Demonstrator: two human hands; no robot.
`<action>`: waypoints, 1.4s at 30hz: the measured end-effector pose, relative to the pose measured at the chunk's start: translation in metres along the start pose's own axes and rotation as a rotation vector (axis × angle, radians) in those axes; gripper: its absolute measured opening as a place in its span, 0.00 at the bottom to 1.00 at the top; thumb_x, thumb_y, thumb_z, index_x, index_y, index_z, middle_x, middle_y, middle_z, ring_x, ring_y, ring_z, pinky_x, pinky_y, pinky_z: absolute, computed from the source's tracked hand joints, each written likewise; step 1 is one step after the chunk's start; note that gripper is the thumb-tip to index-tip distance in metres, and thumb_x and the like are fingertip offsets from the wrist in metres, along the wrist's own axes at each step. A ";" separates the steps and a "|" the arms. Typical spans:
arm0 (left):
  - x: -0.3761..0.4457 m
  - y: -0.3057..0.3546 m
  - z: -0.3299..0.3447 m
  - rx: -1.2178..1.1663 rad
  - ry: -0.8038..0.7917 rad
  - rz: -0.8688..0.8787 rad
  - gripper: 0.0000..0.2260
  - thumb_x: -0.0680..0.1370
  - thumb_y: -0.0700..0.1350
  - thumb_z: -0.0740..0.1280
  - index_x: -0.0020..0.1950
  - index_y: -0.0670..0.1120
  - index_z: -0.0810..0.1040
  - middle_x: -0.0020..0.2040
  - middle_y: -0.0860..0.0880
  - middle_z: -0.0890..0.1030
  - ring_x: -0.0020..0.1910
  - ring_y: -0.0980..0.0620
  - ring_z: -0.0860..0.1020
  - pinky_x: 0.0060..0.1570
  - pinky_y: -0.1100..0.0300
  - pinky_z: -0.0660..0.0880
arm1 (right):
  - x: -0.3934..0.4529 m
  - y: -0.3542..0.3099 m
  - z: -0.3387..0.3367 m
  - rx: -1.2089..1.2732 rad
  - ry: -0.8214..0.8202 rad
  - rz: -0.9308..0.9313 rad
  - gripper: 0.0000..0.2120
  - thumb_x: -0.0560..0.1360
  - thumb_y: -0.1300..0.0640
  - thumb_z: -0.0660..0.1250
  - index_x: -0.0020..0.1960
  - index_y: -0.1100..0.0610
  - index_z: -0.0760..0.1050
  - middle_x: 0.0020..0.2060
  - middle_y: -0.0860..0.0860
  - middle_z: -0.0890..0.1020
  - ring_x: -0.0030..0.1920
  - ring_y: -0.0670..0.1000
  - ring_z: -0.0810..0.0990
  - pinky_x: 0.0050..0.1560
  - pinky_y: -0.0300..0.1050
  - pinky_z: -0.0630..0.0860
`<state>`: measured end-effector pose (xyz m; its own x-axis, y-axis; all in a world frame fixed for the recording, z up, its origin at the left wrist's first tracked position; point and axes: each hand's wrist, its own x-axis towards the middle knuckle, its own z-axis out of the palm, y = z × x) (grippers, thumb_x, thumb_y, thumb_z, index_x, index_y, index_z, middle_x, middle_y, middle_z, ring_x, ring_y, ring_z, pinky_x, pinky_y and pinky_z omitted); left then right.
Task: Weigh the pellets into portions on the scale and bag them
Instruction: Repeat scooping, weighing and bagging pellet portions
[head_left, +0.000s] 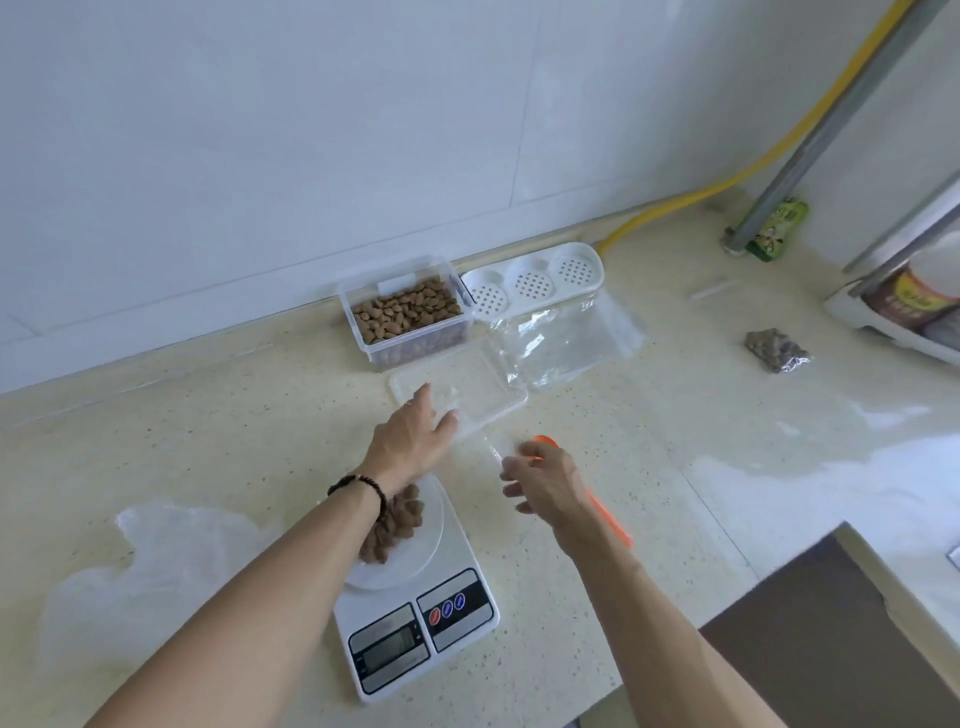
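Brown pellets (395, 525) lie heaped on the round plate of a white digital scale (457, 597), partly hidden by my left forearm. My left hand (415, 436) reaches past the scale, its straight fingers resting on a clear flat lid (483, 389). My right hand (540, 478) hovers with loosely curled fingers over an orange spoon (608, 519) that lies on the counter, and I see nothing held in it. A clear tub of pellets (405, 312) stands open by the wall. Clear bags (571, 338) lie right of it. A filled bag of pellets (776, 351) lies further right.
A white three-hole rack (535, 280) sits against the wall behind the bags. A yellow hose (675, 202) and a grey metal pole (810, 140) stand at the back right, by a green packet (776, 228) and a white appliance (904, 306). The counter edge (717, 613) drops off at lower right.
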<state>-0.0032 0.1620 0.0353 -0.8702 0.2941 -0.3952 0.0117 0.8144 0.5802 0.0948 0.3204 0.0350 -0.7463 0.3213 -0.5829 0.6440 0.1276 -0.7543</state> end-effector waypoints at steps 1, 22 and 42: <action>0.004 0.002 -0.003 -0.092 -0.036 -0.042 0.25 0.81 0.55 0.57 0.75 0.43 0.62 0.66 0.43 0.75 0.64 0.44 0.73 0.64 0.52 0.68 | 0.000 -0.001 0.003 0.044 -0.011 0.009 0.14 0.78 0.59 0.66 0.62 0.59 0.72 0.46 0.55 0.83 0.42 0.50 0.83 0.37 0.41 0.79; -0.075 0.023 -0.125 -0.511 0.316 0.261 0.09 0.78 0.49 0.68 0.41 0.46 0.80 0.37 0.45 0.83 0.35 0.52 0.81 0.42 0.52 0.79 | -0.066 -0.116 0.014 0.157 -0.066 -0.415 0.10 0.79 0.60 0.65 0.40 0.58 0.78 0.34 0.50 0.81 0.33 0.47 0.73 0.30 0.39 0.67; -0.096 0.033 -0.130 -0.652 0.277 0.398 0.07 0.76 0.42 0.71 0.40 0.40 0.82 0.33 0.47 0.82 0.33 0.52 0.79 0.37 0.58 0.79 | -0.091 -0.141 0.012 0.076 -0.059 -0.604 0.03 0.72 0.59 0.71 0.40 0.56 0.82 0.35 0.47 0.82 0.36 0.43 0.77 0.39 0.37 0.75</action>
<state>0.0169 0.0953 0.1851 -0.9526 0.2961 0.0694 0.1313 0.1946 0.9721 0.0699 0.2620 0.1905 -0.9853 0.1602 -0.0596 0.0920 0.2034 -0.9748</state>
